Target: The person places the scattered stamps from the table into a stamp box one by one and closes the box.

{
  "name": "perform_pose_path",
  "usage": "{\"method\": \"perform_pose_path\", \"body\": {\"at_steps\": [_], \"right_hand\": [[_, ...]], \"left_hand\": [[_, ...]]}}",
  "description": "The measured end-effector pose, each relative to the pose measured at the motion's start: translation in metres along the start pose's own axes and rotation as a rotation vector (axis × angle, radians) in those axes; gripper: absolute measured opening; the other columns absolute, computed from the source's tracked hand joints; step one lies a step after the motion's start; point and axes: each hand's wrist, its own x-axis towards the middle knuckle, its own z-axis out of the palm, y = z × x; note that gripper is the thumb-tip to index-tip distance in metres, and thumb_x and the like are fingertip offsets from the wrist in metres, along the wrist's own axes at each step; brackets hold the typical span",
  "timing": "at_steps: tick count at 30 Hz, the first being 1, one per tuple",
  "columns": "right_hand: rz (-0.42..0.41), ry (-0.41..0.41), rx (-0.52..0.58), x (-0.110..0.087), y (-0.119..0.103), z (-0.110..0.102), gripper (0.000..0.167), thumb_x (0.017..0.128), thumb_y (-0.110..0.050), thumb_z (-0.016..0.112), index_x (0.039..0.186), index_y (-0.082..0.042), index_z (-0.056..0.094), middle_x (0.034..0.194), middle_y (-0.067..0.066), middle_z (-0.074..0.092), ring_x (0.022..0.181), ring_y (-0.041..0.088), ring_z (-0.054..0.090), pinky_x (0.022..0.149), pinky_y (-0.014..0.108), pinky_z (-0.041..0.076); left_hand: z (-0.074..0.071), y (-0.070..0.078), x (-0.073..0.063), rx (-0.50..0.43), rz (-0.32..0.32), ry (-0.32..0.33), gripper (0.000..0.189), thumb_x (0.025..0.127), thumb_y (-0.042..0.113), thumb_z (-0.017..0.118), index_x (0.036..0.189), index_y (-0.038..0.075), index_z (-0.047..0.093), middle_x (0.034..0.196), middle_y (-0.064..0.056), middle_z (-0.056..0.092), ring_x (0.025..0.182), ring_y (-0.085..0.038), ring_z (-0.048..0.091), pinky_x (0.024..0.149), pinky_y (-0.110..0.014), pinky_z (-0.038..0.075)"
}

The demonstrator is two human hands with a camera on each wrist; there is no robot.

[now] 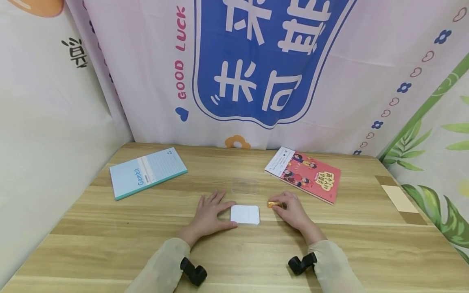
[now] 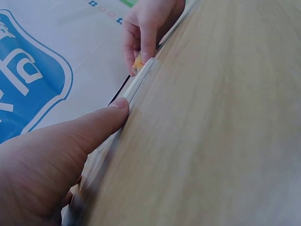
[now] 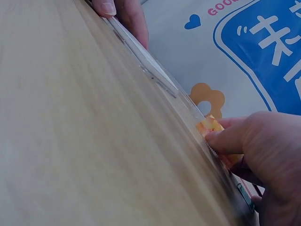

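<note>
A flat white rectangular block (image 1: 244, 215) with rounded corners lies on the wooden table. My left hand (image 1: 211, 215) spans its left end, thumb at the near corner and index finger at the far corner, the other fingers spread. In the left wrist view the thumb (image 2: 110, 115) touches the block's edge. To the right of the block, my right hand (image 1: 291, 209) pinches a small orange wrapped packet (image 1: 272, 204) between thumb and fingers. The right wrist view shows the packet (image 3: 211, 132) with a serrated edge, held low by the tabletop.
Just behind the white block lies a clear plastic piece (image 1: 244, 186). A light blue notebook (image 1: 146, 173) rests at the back left, and a red illustrated book (image 1: 307, 175) at the back right. Behind the table hangs a printed curtain (image 1: 154, 81).
</note>
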Motion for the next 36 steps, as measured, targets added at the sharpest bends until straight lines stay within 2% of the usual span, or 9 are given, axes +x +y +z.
{"method": "perform_pose_path", "body": {"at_steps": [6, 10, 16, 24, 27, 30, 33, 36], "right_hand": [[-0.011, 0.011, 0.002, 0.000, 0.000, -0.001, 0.022, 0.077, 0.001, 0.059, 0.096, -0.007, 0.067, 0.081, 0.000, 0.055, 0.081, 0.018, 0.045, 0.069, 0.034, 0.036], [0.007, 0.006, 0.019, -0.001, 0.001, -0.001, 0.025, 0.078, 0.005, 0.054, 0.099, -0.003, 0.065, 0.084, 0.004, 0.056, 0.085, 0.021, 0.046, 0.073, 0.036, 0.037], [0.022, 0.027, 0.021, 0.000, 0.001, -0.001, 0.020, 0.077, 0.003, 0.058, 0.096, 0.000, 0.064, 0.091, 0.009, 0.059, 0.091, 0.026, 0.049, 0.079, 0.041, 0.037], [0.039, 0.045, 0.032, 0.004, 0.002, -0.001, 0.009, 0.075, -0.001, 0.064, 0.082, -0.006, 0.067, 0.083, 0.004, 0.060, 0.081, 0.020, 0.053, 0.073, 0.037, 0.041], [0.056, 0.035, 0.035, 0.006, -0.001, -0.002, 0.009, 0.077, -0.004, 0.062, 0.084, -0.007, 0.068, 0.082, 0.002, 0.061, 0.076, 0.017, 0.053, 0.069, 0.035, 0.042], [0.107, 0.017, 0.049, 0.007, -0.008, -0.004, 0.009, 0.079, -0.010, 0.061, 0.086, -0.009, 0.067, 0.081, -0.001, 0.061, 0.073, 0.014, 0.051, 0.066, 0.032, 0.041], [0.134, 0.010, 0.112, 0.011, -0.019, -0.005, 0.010, 0.079, -0.013, 0.062, 0.087, -0.008, 0.067, 0.077, -0.002, 0.059, 0.070, 0.013, 0.050, 0.063, 0.030, 0.041], [0.147, -0.007, 0.223, 0.014, -0.033, -0.003, 0.010, 0.077, -0.011, 0.064, 0.085, -0.006, 0.066, 0.074, 0.000, 0.060, 0.069, 0.015, 0.051, 0.060, 0.029, 0.042]], "left_hand": [[-0.001, 0.001, 0.000, -0.001, 0.007, 0.003, 0.065, 0.067, 0.061, 0.058, 0.121, 0.025, 0.052, 0.137, -0.012, 0.026, 0.126, -0.031, 0.012, 0.094, -0.055, -0.001], [-0.001, 0.002, 0.001, -0.001, 0.010, 0.002, 0.064, 0.068, 0.061, 0.058, 0.121, 0.025, 0.052, 0.137, -0.012, 0.026, 0.126, -0.031, 0.012, 0.094, -0.055, -0.001], [0.000, 0.001, 0.001, 0.000, 0.011, 0.000, 0.064, 0.067, 0.061, 0.058, 0.121, 0.025, 0.052, 0.137, -0.013, 0.026, 0.126, -0.031, 0.012, 0.094, -0.055, -0.001], [0.000, 0.001, 0.001, -0.016, -0.002, -0.005, 0.065, 0.067, 0.062, 0.058, 0.120, 0.026, 0.053, 0.137, -0.013, 0.026, 0.126, -0.032, 0.011, 0.094, -0.055, -0.002], [0.000, 0.000, 0.001, -0.013, -0.011, -0.008, 0.065, 0.067, 0.062, 0.058, 0.121, 0.026, 0.052, 0.137, -0.012, 0.026, 0.127, -0.031, 0.011, 0.094, -0.055, -0.002], [0.001, -0.001, 0.001, -0.015, -0.009, -0.006, 0.065, 0.067, 0.062, 0.058, 0.121, 0.026, 0.052, 0.138, -0.012, 0.026, 0.126, -0.031, 0.011, 0.094, -0.055, -0.001], [0.002, -0.001, 0.001, -0.014, -0.005, -0.005, 0.065, 0.067, 0.062, 0.058, 0.121, 0.026, 0.052, 0.138, -0.012, 0.026, 0.126, -0.031, 0.011, 0.094, -0.055, -0.001], [0.001, -0.001, 0.002, -0.005, -0.006, -0.004, 0.066, 0.067, 0.063, 0.057, 0.121, 0.025, 0.052, 0.137, -0.012, 0.026, 0.126, -0.032, 0.012, 0.094, -0.055, 0.000]]}}
